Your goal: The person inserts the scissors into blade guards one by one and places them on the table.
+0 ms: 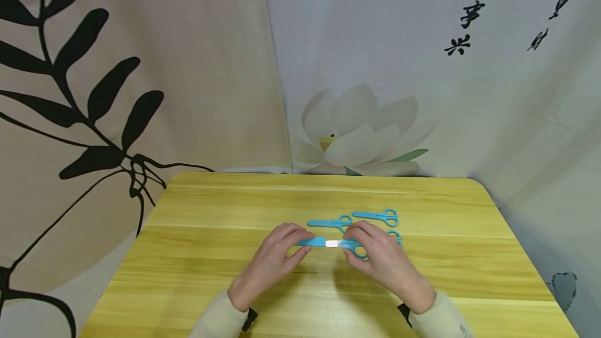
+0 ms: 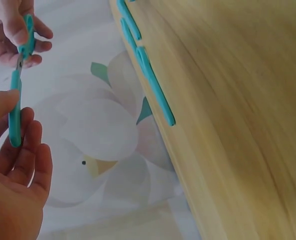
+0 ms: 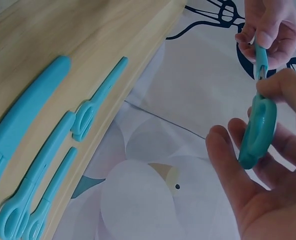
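Note:
My left hand [image 1: 274,257] pinches the blue blade cover [image 1: 315,242] of a small pair of scissors between thumb and fingers. At the other end my right hand [image 1: 382,257] grips the blue ring handles [image 3: 258,132] of the same scissors. A short stretch of silver blade [image 1: 334,243] shows between cover and handles. The scissors are held up above the table, as both wrist views show. Part of the handles lies hidden behind the right fingers in the head view.
Covered blue scissors [image 1: 328,222] lie just behind the hands, with another covered pair [image 1: 375,216] farther back on the wooden table [image 1: 211,207]. A third covered pair [image 3: 27,105] lies partly hidden by the right hand in the head view. Printed curtains [image 1: 211,67] hang behind the table.

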`<state>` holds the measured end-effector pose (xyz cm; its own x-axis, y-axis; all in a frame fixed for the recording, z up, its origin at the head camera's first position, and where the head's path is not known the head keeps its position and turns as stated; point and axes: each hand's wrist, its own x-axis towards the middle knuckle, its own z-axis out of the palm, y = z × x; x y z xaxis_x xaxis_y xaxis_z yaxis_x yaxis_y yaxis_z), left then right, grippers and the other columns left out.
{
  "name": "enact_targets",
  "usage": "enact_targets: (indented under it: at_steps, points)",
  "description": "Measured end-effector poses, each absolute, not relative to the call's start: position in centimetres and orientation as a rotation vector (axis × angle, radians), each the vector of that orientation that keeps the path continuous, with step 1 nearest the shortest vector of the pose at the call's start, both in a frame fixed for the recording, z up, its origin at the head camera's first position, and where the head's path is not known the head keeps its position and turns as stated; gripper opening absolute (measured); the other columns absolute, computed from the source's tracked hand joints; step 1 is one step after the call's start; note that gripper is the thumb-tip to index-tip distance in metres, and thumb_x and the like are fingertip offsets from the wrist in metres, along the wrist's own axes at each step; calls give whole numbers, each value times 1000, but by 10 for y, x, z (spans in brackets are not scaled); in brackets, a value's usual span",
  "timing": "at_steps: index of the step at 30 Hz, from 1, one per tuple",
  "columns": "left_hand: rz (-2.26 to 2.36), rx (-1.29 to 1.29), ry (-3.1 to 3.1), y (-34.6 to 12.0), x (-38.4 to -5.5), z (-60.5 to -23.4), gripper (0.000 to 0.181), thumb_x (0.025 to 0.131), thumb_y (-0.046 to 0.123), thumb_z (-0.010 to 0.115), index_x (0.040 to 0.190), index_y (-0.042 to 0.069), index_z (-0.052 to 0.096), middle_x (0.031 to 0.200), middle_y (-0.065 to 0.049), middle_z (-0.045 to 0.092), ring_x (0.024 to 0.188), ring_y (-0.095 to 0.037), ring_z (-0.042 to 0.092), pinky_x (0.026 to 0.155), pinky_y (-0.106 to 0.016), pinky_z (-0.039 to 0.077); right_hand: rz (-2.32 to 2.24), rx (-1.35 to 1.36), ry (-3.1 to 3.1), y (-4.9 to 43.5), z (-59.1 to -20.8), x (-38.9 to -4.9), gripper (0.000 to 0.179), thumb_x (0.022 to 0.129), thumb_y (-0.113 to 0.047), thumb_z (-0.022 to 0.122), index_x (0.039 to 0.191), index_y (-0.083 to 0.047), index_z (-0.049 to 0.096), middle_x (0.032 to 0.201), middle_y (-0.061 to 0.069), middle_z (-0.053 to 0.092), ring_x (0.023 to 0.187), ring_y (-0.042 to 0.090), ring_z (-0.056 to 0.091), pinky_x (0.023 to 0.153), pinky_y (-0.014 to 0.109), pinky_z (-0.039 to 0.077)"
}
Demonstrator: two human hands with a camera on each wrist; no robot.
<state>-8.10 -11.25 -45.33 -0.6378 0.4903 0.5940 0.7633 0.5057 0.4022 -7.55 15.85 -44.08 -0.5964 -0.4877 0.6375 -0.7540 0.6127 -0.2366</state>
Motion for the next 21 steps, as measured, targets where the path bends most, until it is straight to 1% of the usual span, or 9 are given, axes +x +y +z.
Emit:
enact_targets:
  at_steps: [8, 14, 16, 21]
  points:
    - [-951, -1034, -2302, -112, -78, -458, 33, 82, 8, 87, 112, 10, 76, 109, 1, 72, 100, -16, 67, 87, -35, 57, 726, 1016, -2312, 153, -440, -74, 29, 77, -8, 85, 100, -12, 69, 106, -3, 68, 84, 11, 70, 66, 23, 58]
    - [-961, -1017, -2286, -113, -79, -460, 34, 81, 8, 87, 113, 9, 76, 109, 1, 74, 100, -16, 67, 88, -36, 58, 719, 1032, -2322, 151, -438, -73, 38, 76, -8, 90, 109, -8, 71, 110, 0, 68, 87, 14, 71, 69, 24, 59]
    - [-958, -1017, -2277, -114, -79, -461, 34, 80, 7, 88, 112, 9, 76, 108, 1, 74, 100, -17, 67, 87, -36, 58, 711, 1038, -2322, 150, -438, -73, 38, 76, -8, 91, 108, -8, 71, 110, 0, 69, 88, 14, 71, 70, 25, 59]
    - [-957, -1026, -2261, -115, -79, -463, 32, 79, 5, 88, 109, 10, 77, 107, 1, 73, 98, -16, 67, 86, -34, 58, 728, 1062, -2301, 147, -438, -74, 31, 76, -5, 89, 101, -10, 71, 108, -1, 68, 86, 13, 70, 70, 24, 58]
